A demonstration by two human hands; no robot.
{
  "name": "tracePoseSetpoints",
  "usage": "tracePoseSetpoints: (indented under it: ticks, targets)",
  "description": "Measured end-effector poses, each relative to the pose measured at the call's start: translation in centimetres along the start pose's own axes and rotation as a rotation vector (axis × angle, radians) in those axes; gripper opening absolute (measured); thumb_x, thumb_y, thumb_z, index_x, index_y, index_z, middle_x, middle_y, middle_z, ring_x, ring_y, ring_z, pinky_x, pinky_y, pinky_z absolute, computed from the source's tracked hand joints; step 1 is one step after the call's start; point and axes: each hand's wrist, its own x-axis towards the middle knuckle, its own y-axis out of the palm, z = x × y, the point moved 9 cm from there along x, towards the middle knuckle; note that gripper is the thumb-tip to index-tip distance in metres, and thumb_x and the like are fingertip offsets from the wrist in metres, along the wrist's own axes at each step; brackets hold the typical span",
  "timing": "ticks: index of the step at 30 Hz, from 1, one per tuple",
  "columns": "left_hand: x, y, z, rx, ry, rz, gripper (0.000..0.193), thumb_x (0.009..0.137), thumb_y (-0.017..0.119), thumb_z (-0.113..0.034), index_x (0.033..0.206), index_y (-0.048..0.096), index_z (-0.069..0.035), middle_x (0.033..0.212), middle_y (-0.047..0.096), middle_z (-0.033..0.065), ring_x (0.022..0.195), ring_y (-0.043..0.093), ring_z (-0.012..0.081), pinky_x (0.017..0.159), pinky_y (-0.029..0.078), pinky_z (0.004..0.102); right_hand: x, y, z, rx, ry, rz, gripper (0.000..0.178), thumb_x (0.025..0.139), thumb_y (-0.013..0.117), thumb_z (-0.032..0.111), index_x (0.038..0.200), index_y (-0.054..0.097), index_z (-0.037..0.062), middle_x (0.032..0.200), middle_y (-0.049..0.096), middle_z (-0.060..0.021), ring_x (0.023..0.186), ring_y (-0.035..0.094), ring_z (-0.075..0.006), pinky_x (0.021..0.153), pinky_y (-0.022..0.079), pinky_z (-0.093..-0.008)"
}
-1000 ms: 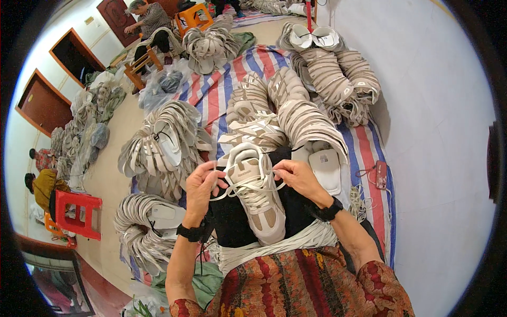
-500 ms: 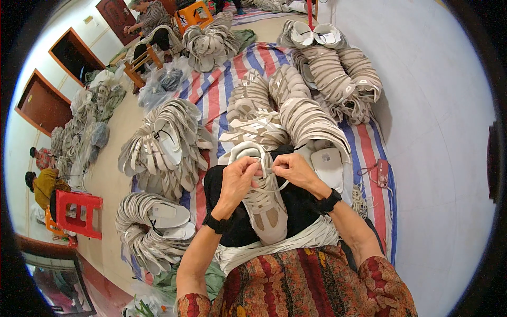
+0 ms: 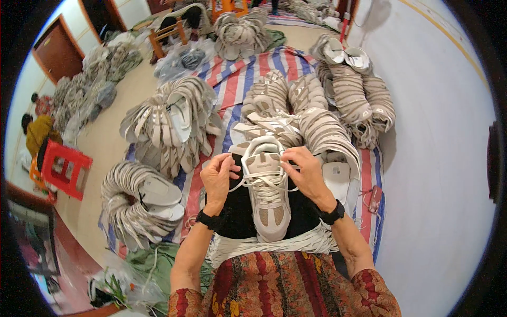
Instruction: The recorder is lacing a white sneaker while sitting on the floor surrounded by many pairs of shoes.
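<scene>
A beige and white sneaker rests on the black cloth over my lap, toe toward me. A pale shoelace crosses its front, with loose lengths at both sides. Left of the sneaker and apart from it, my left hand is closed with fingertips pinched; a lace runs toward it, though its end is hard to see. My right hand pinches the upper right edge of the sneaker by the eyelets. A bundle of pale laces lies across my lap.
Rings of stacked shoe uppers stand at left, with more piles beyond the sneaker and at right. They sit on a striped sheet. A red stool is at far left, a red phone-like object at right, beside the white wall.
My hands were close together over the sneaker's opening; now they are apart, the left out to the left and the right at the shoe's right edge. The view has shifted.
</scene>
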Motion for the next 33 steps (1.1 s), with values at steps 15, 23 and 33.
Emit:
tracePoseSetpoints:
  ticks: [15,23,33]
  targets:
    - [-2.7,2.0,5.1,-0.098,-0.422,0.466,0.013,0.087,0.052,-0.017,0.081,0.055,-0.005,0.063,0.053,-0.0012,0.05,0.049,0.006,0.04,0.032,0.0174,1.3,6.3,2.4,-0.014,-0.105,0.234,0.014,0.075,0.06,0.005,0.089,0.062,0.0012,0.1,0.053,-0.0125,0.097,0.05,-0.0285,0.084,0.04,-0.0348]
    - [-1.5,1.8,2.5,0.376,0.016,0.388,0.014,0.082,0.055,-0.014,0.075,0.055,-0.003,0.059,0.052,0.0022,0.049,0.05,0.0107,0.045,0.04,0.0253,1.1,7.0,3.8,-0.165,-0.221,0.276,0.017,0.074,0.061,0.008,0.091,0.064,0.0027,0.11,0.051,-0.0148,0.101,0.048,-0.0292,0.085,0.04,-0.0363]
    - [-1.4,0.9,1.6,0.236,-0.047,0.217,0.01,0.076,0.062,-0.004,0.073,0.054,-0.001,0.063,0.057,0.0027,0.054,0.052,0.0095,0.05,0.042,0.0228,1.8,7.6,2.6,-0.139,-0.185,0.277,0.008,0.073,0.061,0.011,0.077,0.062,0.0043,0.066,0.05,-0.0096,0.067,0.05,-0.028,0.062,0.038,-0.0383]
